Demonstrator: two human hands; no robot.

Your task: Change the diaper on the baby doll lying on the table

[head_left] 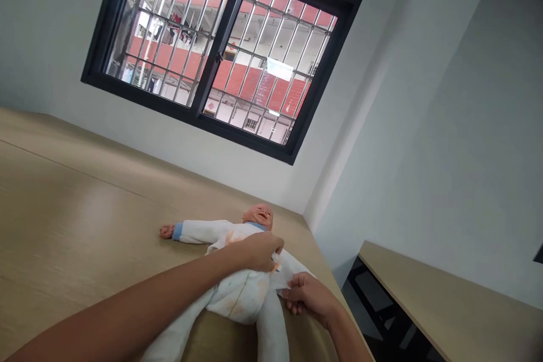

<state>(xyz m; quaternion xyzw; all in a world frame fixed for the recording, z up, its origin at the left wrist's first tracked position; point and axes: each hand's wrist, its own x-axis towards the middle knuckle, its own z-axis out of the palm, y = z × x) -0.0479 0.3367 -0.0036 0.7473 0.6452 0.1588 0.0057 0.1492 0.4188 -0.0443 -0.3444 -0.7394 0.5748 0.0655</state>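
Note:
A baby doll [258, 216] lies on its back on the wooden table, in a white outfit with blue cuffs and collar. A white diaper [240, 297] with pale orange patches is around its hips, over the clothes. My left hand [261, 251] reaches across the doll's belly, its fingers closed on the diaper's upper edge. At the doll's side on the right of the view, my right hand [307, 297] pinches the diaper's thin white side flap. The doll's one arm stretches out to the left; the end of its other arm is hidden. Its feet are out of view.
The doll rests near the right edge of the tan table [85, 226]. A second table [449, 300] with dark legs stands to the right, across a gap. Behind are a pale wall [373, 141] and a barred window [203, 62] in a black frame.

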